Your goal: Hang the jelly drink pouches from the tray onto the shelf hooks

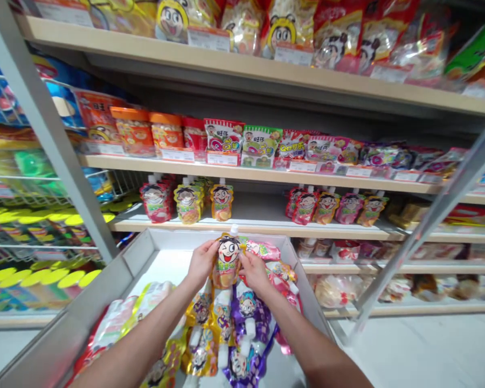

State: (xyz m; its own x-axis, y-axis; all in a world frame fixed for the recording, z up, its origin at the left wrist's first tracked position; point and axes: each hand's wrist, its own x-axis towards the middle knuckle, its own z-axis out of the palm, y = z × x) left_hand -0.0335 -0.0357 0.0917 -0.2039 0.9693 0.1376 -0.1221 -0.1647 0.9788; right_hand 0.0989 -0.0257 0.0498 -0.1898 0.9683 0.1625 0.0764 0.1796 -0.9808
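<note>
An orange jelly drink pouch with a winking cartoon face and a white spout cap is held upright between my two hands. My left hand pinches its left edge, while the fingers of my right hand close on its right edge. Below it sits a wide white box with more pouches lying in it: purple ones, yellow-orange ones, and red and pink ones toward the sides. Straight ahead on the shelf, a single orange pouch stands beside a yellow-green row.
Red pouches stand at the shelf's left, and several mixed pouches at its right. Gummy bags and orange-lidded jars fill the shelf above. Slanted metal posts flank the shelves. Yellow-lidded cans are at left.
</note>
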